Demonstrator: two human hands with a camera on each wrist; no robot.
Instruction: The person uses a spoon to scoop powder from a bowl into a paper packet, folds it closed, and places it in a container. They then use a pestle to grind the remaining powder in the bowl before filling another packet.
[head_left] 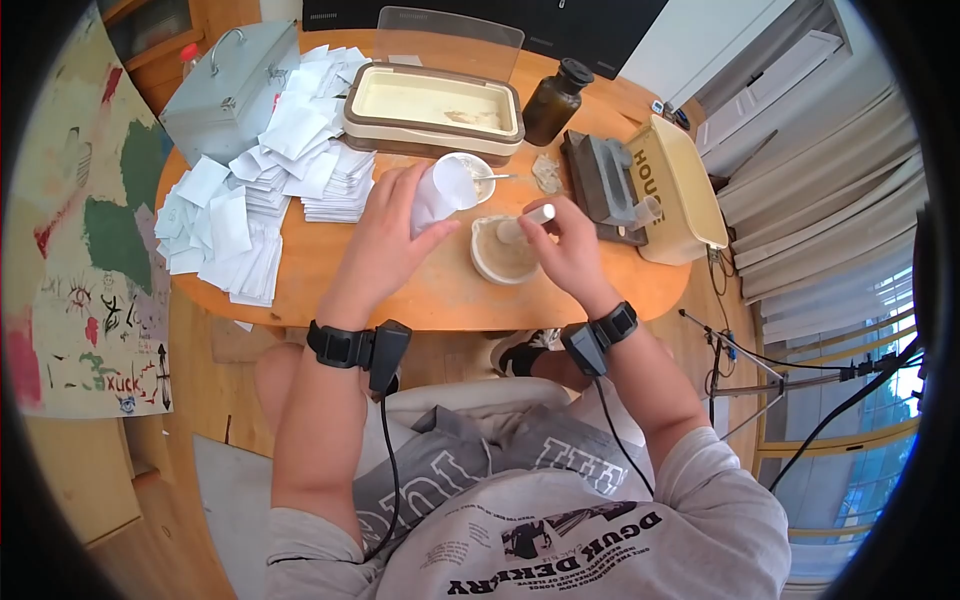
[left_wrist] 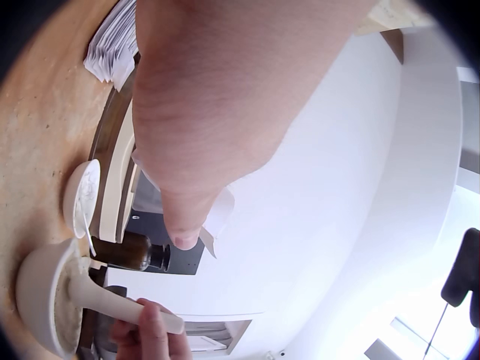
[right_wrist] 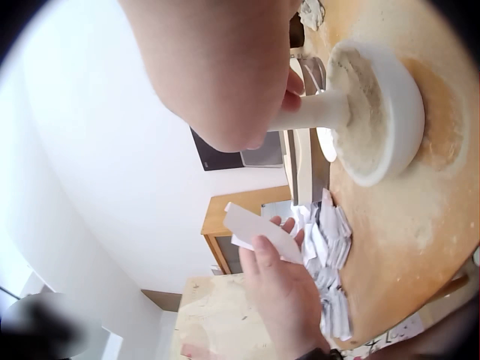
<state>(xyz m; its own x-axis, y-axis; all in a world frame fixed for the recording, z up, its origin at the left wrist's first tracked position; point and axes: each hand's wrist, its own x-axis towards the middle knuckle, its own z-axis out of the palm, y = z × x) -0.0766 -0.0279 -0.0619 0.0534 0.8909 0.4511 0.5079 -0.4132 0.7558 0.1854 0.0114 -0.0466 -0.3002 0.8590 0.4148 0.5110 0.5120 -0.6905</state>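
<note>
A white mortar (head_left: 490,268) holds greyish-beige powder (right_wrist: 358,112). My right hand (head_left: 572,250) pinches the handle of a white pestle (head_left: 541,214), whose head rests in the powder. To the left, my left hand (head_left: 385,235) holds a white paper packet (head_left: 440,195) between thumb and fingers, raised above the table. In the right wrist view the packet (right_wrist: 262,231) looks like folded paper. Just behind the mortar stands a small white bowl (head_left: 478,170) with pale powder and a thin spoon (left_wrist: 88,225) in it.
Piles of white paper packets (head_left: 250,225) and a grey metal box (head_left: 225,95) occupy the table's left. Behind are a cream tray with a raised clear lid (head_left: 430,110) and a brown jar (head_left: 553,105). At right are a dark grey device (head_left: 600,180) and a cream bin (head_left: 675,190).
</note>
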